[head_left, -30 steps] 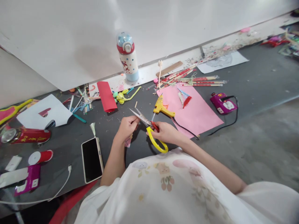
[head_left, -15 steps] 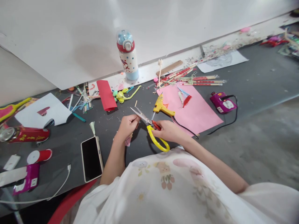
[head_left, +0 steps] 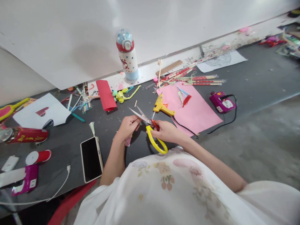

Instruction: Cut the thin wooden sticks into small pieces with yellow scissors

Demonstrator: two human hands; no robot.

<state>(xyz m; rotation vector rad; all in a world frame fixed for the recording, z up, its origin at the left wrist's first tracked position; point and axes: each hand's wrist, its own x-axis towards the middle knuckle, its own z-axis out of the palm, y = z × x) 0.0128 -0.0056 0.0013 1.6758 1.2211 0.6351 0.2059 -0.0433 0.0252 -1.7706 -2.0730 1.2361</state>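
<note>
My right hand (head_left: 165, 132) is closed around the yellow-handled scissors (head_left: 150, 128); the blades are spread and point up and left. My left hand (head_left: 127, 126) is pinched on a small pink piece (head_left: 127, 142) that hangs below the fingers, right beside the blades. Both hands hover over the dark grey table (head_left: 61, 140), close to my body. A yellow glue gun (head_left: 161, 106) lies just beyond the scissors, its black cord trailing right.
A phone (head_left: 91, 159) lies face up to the left. Pink paper (head_left: 189, 107), a red folded sheet (head_left: 106, 94), a spotted bottle (head_left: 127, 56), red sticks (head_left: 194, 79), a purple device (head_left: 221, 102), a red can (head_left: 24, 135) and white paper (head_left: 41, 112) lie scattered around.
The hands and scissors stay in almost the same spot; the view shifts slightly. The blades remain spread next to the pink piece.
</note>
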